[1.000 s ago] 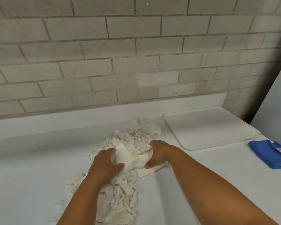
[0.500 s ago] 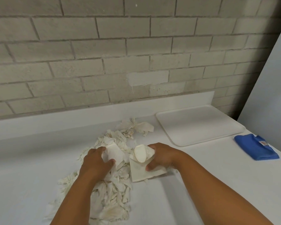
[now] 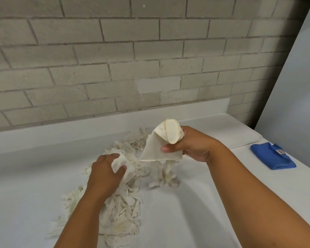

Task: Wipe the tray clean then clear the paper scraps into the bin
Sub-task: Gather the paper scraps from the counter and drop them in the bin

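Observation:
A heap of torn white paper scraps (image 3: pixel 122 208) lies on the white counter in front of me. My left hand (image 3: pixel 106 172) grips a wad of scraps (image 3: pixel 127 167) at the top of the heap. My right hand (image 3: pixel 188 145) holds a bunch of larger paper pieces (image 3: pixel 161 145) lifted above the counter, with shreds dangling from it. The white tray (image 3: pixel 227 129) lies flat behind my right hand, against the backsplash. No bin is in view.
A folded blue cloth (image 3: pixel 272 156) lies on the counter at the right, just in front of the tray. A brick wall (image 3: pixel 132 59) stands behind the counter and a pale panel (image 3: pixel 297 83) rises at the right.
My right hand has lifted its bunch of paper up off the counter and slightly right. My left hand keeps its grip on scraps in the heap. The camera view has shifted left.

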`<act>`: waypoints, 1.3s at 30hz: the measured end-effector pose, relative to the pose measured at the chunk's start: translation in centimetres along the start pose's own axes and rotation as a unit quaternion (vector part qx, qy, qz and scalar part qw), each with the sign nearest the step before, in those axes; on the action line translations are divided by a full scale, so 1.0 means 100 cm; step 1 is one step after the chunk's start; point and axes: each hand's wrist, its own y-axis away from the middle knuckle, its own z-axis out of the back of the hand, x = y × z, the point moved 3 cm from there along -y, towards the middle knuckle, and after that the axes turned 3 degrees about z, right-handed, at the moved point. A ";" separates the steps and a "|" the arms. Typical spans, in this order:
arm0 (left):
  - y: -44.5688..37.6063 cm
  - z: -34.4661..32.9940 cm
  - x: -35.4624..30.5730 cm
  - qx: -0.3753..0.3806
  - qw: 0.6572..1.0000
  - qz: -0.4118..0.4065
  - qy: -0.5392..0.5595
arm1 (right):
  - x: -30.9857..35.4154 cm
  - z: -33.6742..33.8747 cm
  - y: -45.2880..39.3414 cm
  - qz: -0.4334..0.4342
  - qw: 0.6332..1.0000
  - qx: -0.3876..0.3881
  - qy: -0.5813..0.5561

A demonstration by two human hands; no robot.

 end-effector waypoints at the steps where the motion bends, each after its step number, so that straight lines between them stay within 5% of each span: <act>1: 0.002 -0.001 -0.002 0.001 1.000 -0.003 0.002 | 0.001 0.002 0.003 0.004 1.000 -0.004 -0.004; 7: 0.016 -0.012 -0.020 0.035 0.998 -0.049 0.020 | -0.013 0.016 0.021 -0.023 0.999 -0.028 0.023; 11: 0.025 -0.033 -0.034 0.095 0.991 -0.094 0.010 | -0.048 0.017 0.025 -0.123 0.981 0.013 0.149; 14: 0.024 -0.050 -0.038 0.140 0.984 -0.110 0.005 | -0.070 0.007 0.024 -0.182 0.930 0.075 0.310; 18: 0.012 -0.072 -0.050 0.208 0.955 -0.189 -0.098 | -0.082 -0.010 0.023 -0.202 0.908 0.097 0.354; 25: -0.017 -0.097 -0.067 0.309 0.881 -0.183 -0.307 | -0.092 -0.024 0.027 -0.186 0.921 0.099 0.327; 33: -0.012 -0.084 -0.064 0.215 0.959 -0.148 -0.109 | -0.107 -0.009 0.043 -0.175 0.929 0.067 0.318; 39: -0.005 -0.052 -0.072 0.164 0.980 -0.103 0.036 | -0.106 -0.004 0.045 -0.200 0.900 0.045 0.385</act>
